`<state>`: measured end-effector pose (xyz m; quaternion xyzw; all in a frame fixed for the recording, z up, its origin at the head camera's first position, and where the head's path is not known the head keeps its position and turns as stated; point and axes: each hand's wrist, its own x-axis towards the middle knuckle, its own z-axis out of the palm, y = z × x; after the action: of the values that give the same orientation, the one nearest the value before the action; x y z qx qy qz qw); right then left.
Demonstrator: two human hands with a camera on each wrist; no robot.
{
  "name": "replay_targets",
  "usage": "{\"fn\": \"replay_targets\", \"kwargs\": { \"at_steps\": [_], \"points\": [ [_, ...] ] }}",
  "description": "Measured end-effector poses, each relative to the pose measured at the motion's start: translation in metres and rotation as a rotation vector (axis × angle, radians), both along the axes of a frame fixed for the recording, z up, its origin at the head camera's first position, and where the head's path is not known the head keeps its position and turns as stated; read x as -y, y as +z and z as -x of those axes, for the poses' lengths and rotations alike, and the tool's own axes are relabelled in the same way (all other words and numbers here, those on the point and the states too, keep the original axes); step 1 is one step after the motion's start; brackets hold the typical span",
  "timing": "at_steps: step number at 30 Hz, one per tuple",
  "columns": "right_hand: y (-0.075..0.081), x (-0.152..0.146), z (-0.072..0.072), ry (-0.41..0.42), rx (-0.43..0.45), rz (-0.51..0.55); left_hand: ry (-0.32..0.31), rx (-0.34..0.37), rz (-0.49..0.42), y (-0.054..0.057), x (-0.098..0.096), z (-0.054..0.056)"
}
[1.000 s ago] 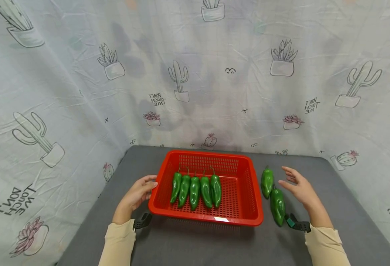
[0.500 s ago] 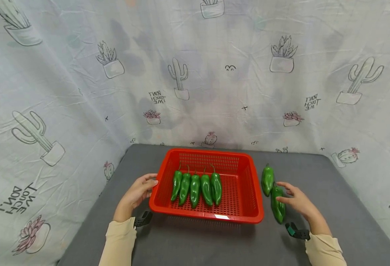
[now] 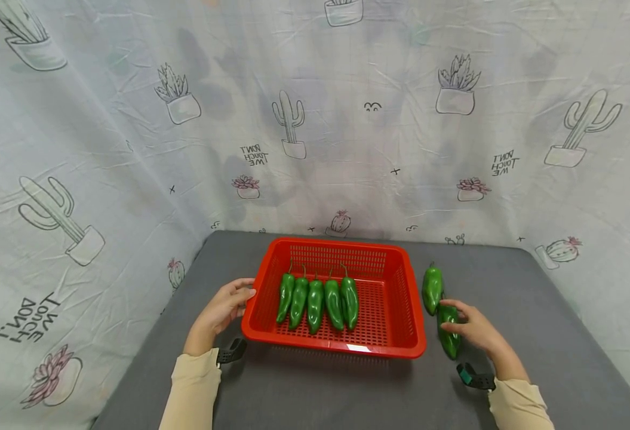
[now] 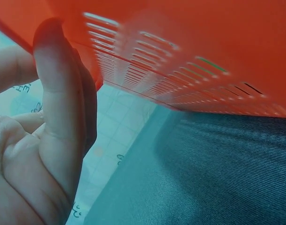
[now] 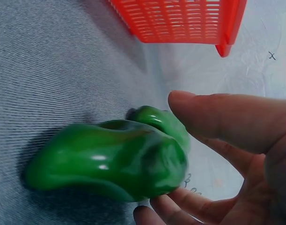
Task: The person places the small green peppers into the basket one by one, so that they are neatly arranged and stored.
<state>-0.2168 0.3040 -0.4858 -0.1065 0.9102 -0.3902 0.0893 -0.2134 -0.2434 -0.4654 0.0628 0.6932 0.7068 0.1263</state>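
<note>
At the left rim of the red basket, my left hand holds the edge, its thumb against the outer wall. Inside the basket several green peppers lie side by side, stems toward the back. My right hand is at the nearer of two green peppers right of the basket. In the right wrist view the fingertips reach its far side, while the thumb stands apart above it. Just behind lies the other pepper, partly hidden in the right wrist view.
A grey cloth-covered table bears everything. Pale fabric printed with cacti hangs behind it and along the sides. The basket's right wall stands close to the two loose peppers.
My right hand has moved down and toward me, from above the two loose peppers to around the nearer one. My left hand keeps its place at the basket's rim.
</note>
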Motion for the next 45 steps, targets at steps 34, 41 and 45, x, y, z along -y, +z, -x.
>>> {"fn": "replay_targets", "kwargs": {
  "at_steps": [34, 41, 45],
  "points": [
    [-0.007, 0.006, 0.006, -0.082, -0.02, -0.058, -0.024, -0.015, -0.018, 0.002, 0.0, -0.003],
    [-0.012, 0.003, 0.005, -0.117, 0.001, -0.014, -0.018, -0.006, -0.029, 0.002, 0.0, -0.002],
    [-0.016, 0.0, 0.004, -0.137, 0.017, 0.027, -0.02, -0.008, -0.031, 0.002, 0.0, -0.002]
  ]
}}
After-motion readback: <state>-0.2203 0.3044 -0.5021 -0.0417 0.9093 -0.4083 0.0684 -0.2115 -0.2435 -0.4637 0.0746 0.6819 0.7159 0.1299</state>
